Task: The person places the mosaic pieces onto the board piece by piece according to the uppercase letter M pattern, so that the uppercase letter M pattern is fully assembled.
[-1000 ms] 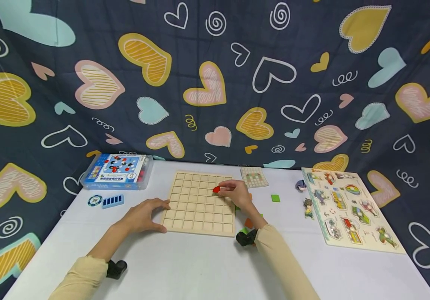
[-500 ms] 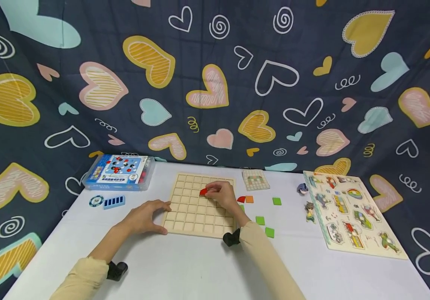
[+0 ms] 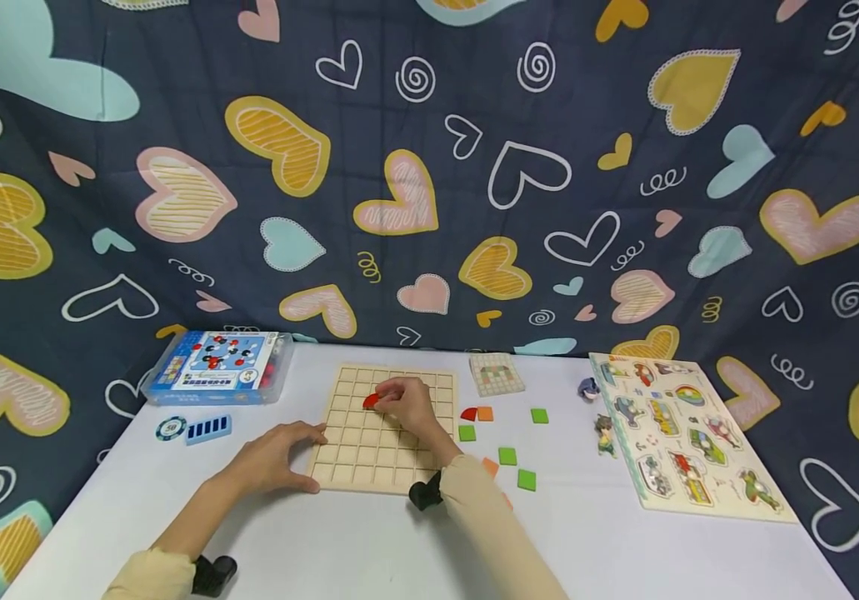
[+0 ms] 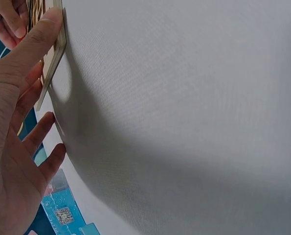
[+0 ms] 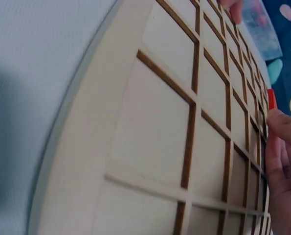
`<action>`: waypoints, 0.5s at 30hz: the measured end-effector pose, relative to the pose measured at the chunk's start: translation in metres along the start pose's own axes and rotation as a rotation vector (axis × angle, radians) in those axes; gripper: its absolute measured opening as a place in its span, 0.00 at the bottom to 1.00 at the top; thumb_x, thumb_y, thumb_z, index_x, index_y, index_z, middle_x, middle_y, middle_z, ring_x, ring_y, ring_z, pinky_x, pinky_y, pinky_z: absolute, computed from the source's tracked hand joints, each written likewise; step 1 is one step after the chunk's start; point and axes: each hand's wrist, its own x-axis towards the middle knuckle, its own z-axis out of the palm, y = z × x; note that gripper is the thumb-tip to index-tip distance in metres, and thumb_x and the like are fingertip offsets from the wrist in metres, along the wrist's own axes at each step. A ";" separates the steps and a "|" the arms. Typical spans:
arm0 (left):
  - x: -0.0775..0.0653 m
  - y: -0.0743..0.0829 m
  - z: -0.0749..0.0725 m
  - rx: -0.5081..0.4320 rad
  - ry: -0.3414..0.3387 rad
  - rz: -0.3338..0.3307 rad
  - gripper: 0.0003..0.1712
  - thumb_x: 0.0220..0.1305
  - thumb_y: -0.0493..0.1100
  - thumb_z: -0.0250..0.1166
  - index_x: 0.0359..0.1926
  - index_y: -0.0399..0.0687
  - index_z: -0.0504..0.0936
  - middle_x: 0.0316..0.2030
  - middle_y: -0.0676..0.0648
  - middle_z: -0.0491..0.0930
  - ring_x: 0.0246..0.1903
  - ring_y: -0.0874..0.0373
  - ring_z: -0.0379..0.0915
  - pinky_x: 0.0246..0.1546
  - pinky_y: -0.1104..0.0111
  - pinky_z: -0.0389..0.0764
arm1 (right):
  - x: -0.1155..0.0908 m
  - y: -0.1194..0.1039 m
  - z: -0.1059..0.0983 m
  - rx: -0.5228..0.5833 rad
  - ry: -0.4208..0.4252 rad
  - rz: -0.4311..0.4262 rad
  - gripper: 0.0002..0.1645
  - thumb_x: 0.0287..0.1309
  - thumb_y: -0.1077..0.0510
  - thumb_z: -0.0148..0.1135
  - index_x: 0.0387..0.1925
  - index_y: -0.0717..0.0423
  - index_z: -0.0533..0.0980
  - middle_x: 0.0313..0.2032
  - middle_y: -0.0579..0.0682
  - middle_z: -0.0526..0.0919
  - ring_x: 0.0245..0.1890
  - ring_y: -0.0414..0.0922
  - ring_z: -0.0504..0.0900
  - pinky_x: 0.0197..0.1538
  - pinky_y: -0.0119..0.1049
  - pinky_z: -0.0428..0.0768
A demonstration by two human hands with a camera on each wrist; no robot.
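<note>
A wooden grid board lies on the white table, its cells showing brown edges in the right wrist view. At its left side is my left hand, thumb touching the near corner and forefinger farther up the edge; the other fingers are spread over the table. Over the board's upper middle, my right hand pinches a red quarter-circle tile between thumb and fingertips. That hand hides the cells beneath it. Only the tile's red edge shows in the right wrist view.
Right of the board lie another red tile, orange tiles and several green squares. Behind them is a pattern card. A plastic case, round chip and blue block sit left; figurines and a picture puzzle right.
My right hand has carried the red tile leftward across the board. The left hand has stayed at the board's left edge. The head view has shifted slightly.
</note>
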 end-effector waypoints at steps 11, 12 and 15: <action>-0.002 -0.001 0.005 -0.012 0.006 0.001 0.38 0.34 0.60 0.79 0.49 0.53 0.80 0.61 0.46 0.74 0.61 0.41 0.66 0.52 0.40 0.71 | -0.002 0.002 0.013 0.024 0.016 -0.016 0.13 0.44 0.74 0.71 0.36 0.69 0.82 0.31 0.60 0.86 0.31 0.51 0.86 0.32 0.26 0.81; -0.001 -0.002 0.005 -0.009 0.007 0.000 0.38 0.34 0.60 0.79 0.49 0.53 0.79 0.61 0.46 0.74 0.61 0.41 0.66 0.52 0.40 0.71 | -0.002 0.001 0.013 0.018 0.020 -0.019 0.13 0.44 0.74 0.71 0.36 0.69 0.82 0.31 0.60 0.86 0.31 0.51 0.86 0.32 0.26 0.80; -0.001 -0.002 0.004 -0.010 0.012 -0.006 0.37 0.34 0.59 0.79 0.49 0.53 0.79 0.61 0.45 0.74 0.61 0.41 0.66 0.53 0.40 0.70 | 0.001 -0.002 0.015 0.001 0.027 -0.020 0.12 0.44 0.73 0.71 0.36 0.69 0.82 0.31 0.59 0.86 0.30 0.48 0.85 0.31 0.25 0.79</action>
